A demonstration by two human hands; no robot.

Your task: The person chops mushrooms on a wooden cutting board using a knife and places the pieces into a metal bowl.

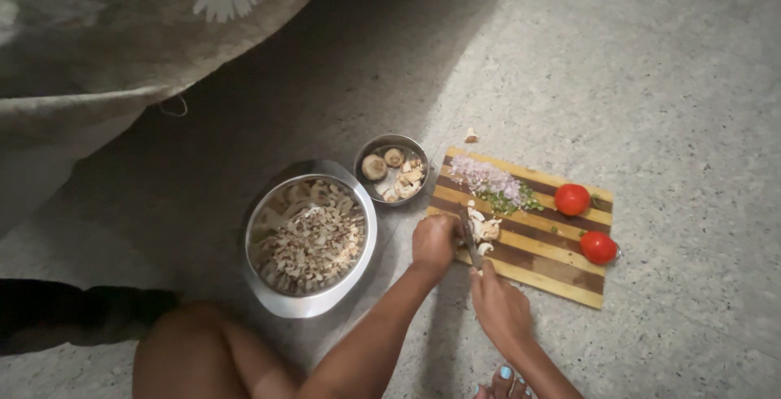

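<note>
Floor [675, 65], grey and speckled, lies open to the right of and beyond the striped board [561, 273], while flowered cloth [122, 33] hangs over the upper left, cut off by the frame. Big bowl [281, 301] of chopped mushrooms sits just left of the board, small bowl [389, 143] near its far corner, two tomatoes [573, 199] at its right edge. Left hand [434, 240] presses mushroom pieces [486, 229] on the board's near left; right hand [498, 305] is closed around a knife [469, 232], its blade dim and hard to make out.
</note>
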